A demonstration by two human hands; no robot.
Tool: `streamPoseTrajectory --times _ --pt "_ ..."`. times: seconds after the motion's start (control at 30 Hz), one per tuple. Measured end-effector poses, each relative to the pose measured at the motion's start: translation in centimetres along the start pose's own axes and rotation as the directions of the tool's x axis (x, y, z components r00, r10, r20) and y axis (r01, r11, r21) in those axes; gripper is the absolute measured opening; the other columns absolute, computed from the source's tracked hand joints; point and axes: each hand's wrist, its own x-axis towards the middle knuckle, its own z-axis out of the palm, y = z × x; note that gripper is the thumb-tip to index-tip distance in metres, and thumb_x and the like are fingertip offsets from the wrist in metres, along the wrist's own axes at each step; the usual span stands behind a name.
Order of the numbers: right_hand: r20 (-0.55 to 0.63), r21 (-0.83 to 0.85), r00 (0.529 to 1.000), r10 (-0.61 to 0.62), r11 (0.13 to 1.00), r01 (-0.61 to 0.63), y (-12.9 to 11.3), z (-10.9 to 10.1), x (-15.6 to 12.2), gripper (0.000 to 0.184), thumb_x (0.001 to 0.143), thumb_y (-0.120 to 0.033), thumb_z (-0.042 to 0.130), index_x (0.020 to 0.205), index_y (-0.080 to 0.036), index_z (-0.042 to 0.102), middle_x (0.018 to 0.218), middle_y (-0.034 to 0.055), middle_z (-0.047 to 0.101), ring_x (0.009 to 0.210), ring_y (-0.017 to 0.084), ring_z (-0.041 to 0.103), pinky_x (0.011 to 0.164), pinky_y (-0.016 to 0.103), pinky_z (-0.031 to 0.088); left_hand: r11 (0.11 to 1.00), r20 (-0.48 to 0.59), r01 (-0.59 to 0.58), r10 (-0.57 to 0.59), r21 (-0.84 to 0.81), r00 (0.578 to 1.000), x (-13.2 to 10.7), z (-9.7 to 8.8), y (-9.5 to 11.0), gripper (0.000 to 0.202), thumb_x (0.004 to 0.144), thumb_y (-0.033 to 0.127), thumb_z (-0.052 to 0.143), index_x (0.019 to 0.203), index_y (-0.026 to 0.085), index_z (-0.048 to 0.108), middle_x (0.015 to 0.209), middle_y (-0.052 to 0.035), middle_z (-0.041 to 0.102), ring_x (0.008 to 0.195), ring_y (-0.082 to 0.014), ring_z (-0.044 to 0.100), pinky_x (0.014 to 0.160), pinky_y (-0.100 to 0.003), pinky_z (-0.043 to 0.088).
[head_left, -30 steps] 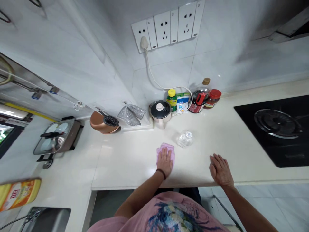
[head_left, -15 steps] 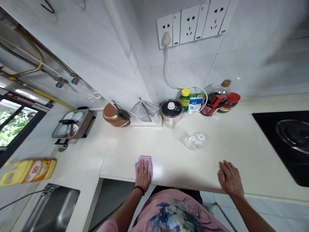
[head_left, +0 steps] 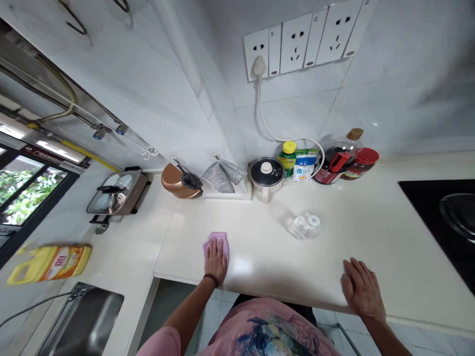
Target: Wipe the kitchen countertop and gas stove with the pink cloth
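A small pink cloth [head_left: 216, 243] lies flat on the white countertop [head_left: 371, 232], close to its front edge and near the corner where the counter steps down toward the sink [head_left: 79, 321]. It looks soft and folded into a rough square, with only its far edge and sides showing. The left hand [head_left: 215, 261] presses down on it, palm flat and fingers stretched forward, gripping nothing; a dark band circles that wrist. The right hand [head_left: 361, 289] rests flat and spread on the bare countertop at the front edge, well apart from the cloth, holding nothing.

Between the two hands, further back, a clear glass jar [head_left: 305, 225] lies tilted on the counter; its cap carries a small mark too blurred to read. Along the back edge by the wall stand a small steel pot [head_left: 266, 177] with a dark lid and white knob, a green bottle with a yellow cap [head_left: 287, 157], a white and blue bag [head_left: 305, 165] printed with a large blue Chinese character, a dark bottle [head_left: 336, 162] with a red handle, and a red-lidded jar [head_left: 360, 162]. To the left of the pot, a grey mesh cloth [head_left: 222, 174] lies in the back corner, beside a copper pan [head_left: 177, 180]. At the far left, a yellow bottle [head_left: 50, 263] bears a red label whose writing is blurred.
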Motion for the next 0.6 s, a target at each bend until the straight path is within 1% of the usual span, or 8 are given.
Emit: streamPoseTrajectory --times 0.1,0.2,0.27,0.33,0.4,0.47,0.53,0.6 --pt "0.012 -0.009 1.0 -0.002 1.0 0.002 0.0 -0.1 0.0 0.062 0.097 -0.038 0.044 0.158 -0.025 0.04 0.161 0.0136 0.047 0.148 0.038 0.042 0.122 0.065 0.031 0.999 0.013 0.008 -0.008 -0.036 1.0 6.4 -1.6 1.1 0.066 0.102 0.028 0.034 0.166 0.014 0.027 0.175 -0.0169 0.024 0.162 -0.031 0.015 0.129 -0.054 0.019" --pt "0.015 -0.019 1.0 -0.007 1.0 0.007 0.2 0.0 -0.1 0.063 0.097 -0.038 0.043 0.158 -0.025 0.039 0.161 0.0128 0.047 0.148 0.038 0.043 0.121 0.065 0.032 0.996 0.029 0.039 -0.037 -0.076 0.999 12.8 -2.8 2.2 0.067 0.102 0.031 0.034 0.167 0.015 0.026 0.175 -0.0156 0.022 0.163 -0.0307 0.014 0.13 -0.055 0.018" --pt "0.015 -0.024 1.0 -0.01 1.0 0.01 0.3 0.0 -0.2 0.064 0.096 -0.038 0.044 0.159 -0.026 0.038 0.162 0.0125 0.047 0.147 0.038 0.043 0.121 0.065 0.032 0.994 0.047 0.057 -0.053 -0.094 0.997 16.2 -3.4 3.0 0.068 0.102 0.032 0.034 0.167 0.016 0.025 0.176 -0.0145 0.02 0.163 -0.0307 0.012 0.13 -0.055 0.017" --pt "0.017 -0.03 1.0 -0.012 0.999 0.012 0.4 0.0 -0.2 0.064 0.096 -0.037 0.044 0.159 -0.026 0.038 0.162 0.0126 0.047 0.147 0.038 0.044 0.121 0.064 0.033 0.992 0.063 0.076 -0.07 -0.105 0.996 18.5 -3.8 3.6 0.069 0.102 0.033 0.034 0.167 0.015 0.025 0.177 -0.0141 0.017 0.163 -0.0313 0.011 0.131 -0.055 0.016" --pt "0.023 -0.039 1.0 -0.01 0.999 0.011 0.5 -0.1 -0.2 0.064 0.096 -0.038 0.043 0.159 -0.025 0.039 0.161 0.0133 0.048 0.148 0.039 0.043 0.121 0.065 0.033 0.989 0.073 0.097 -0.089 -0.112 0.993 19.4 -3.9 4.1 0.069 0.101 0.033 0.034 0.167 0.013 0.025 0.177 -0.0146 0.016 0.163 -0.0323 0.011 0.131 -0.055 0.016" --pt "0.034 -0.043 0.999 -0.009 0.999 0.01 0.5 -0.2 -0.1 0.063 0.096 -0.038 0.043 0.158 -0.025 0.039 0.16 0.0139 0.048 0.148 0.039 0.043 0.12 0.065 0.033 0.987 0.068 0.105 -0.098 -0.118 0.993 18.8 -3.8 4.4 0.069 0.101 0.032 0.034 0.167 0.013 0.025 0.176 -0.015 0.016 0.163 -0.033 0.012 0.131 -0.056 0.016" --pt "0.038 -0.041 0.999 -0.01 0.999 0.012 0.6 -0.2 -0.1 0.063 0.096 -0.039 0.042 0.158 -0.025 0.04 0.159 0.0142 0.049 0.147 0.039 0.044 0.12 0.066 0.034 0.989 0.051 0.089 -0.083 -0.118 0.995 16.7 -3.3 4.6 0.07 0.101 0.032 0.035 0.168 0.014 0.024 0.176 -0.0144 0.017 0.163 -0.0324 0.013 0.131 -0.056 0.017" --pt "0.03 -0.037 0.999 -0.014 0.999 0.015 0.7 -0.1 0.0 0.062 0.097 -0.039 0.042 0.157 -0.025 0.04 0.159 0.0149 0.05 0.147 0.04 0.044 0.119 0.066 0.034 0.993 0.029 0.052 -0.049 -0.102 0.998 13.2 -2.6 4.4 0.07 0.101 0.032 0.036 0.168 0.016 0.023 0.176 -0.0132 0.018 0.163 -0.0307 0.013 0.131 -0.054 0.017"
